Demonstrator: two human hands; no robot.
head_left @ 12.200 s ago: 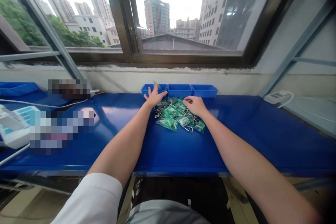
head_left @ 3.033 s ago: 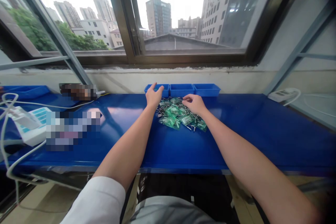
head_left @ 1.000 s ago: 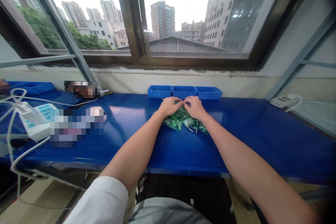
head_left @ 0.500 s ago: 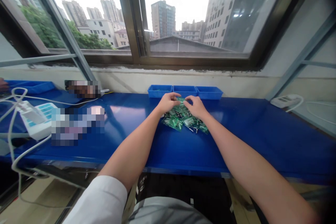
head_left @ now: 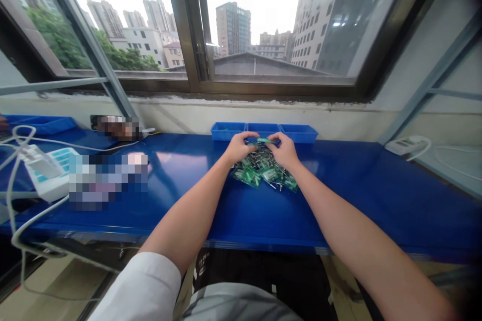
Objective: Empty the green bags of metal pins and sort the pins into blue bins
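Observation:
Between my two hands a small green plastic packet (head_left: 265, 140) is held by its sides, just above a heap. My left hand (head_left: 239, 148) pinches its left side with thumb and fingers. From the other side, my right hand (head_left: 283, 149) grips the right edge. Below lies a pile of green packets (head_left: 248, 174) mixed with loose metal screws (head_left: 263, 159) on the blue table (head_left: 259, 215). Some screws stick out at the pile's front. My fingers cover part of the heap, and what is inside the held packet is too small to tell.
Three joined blue bins (head_left: 263, 131) stand behind the pile against the wall. At left are a white power strip (head_left: 52, 173) with looping cables, a blurred patch and another blue tray (head_left: 48, 124). A white device (head_left: 406, 144) with a cord lies at right. A person's hand shows at the far left edge.
The green packet between my hands has tilted from facing me to nearly flat, showing more screws beneath. My hands stay almost in place; the view has shifted slightly.

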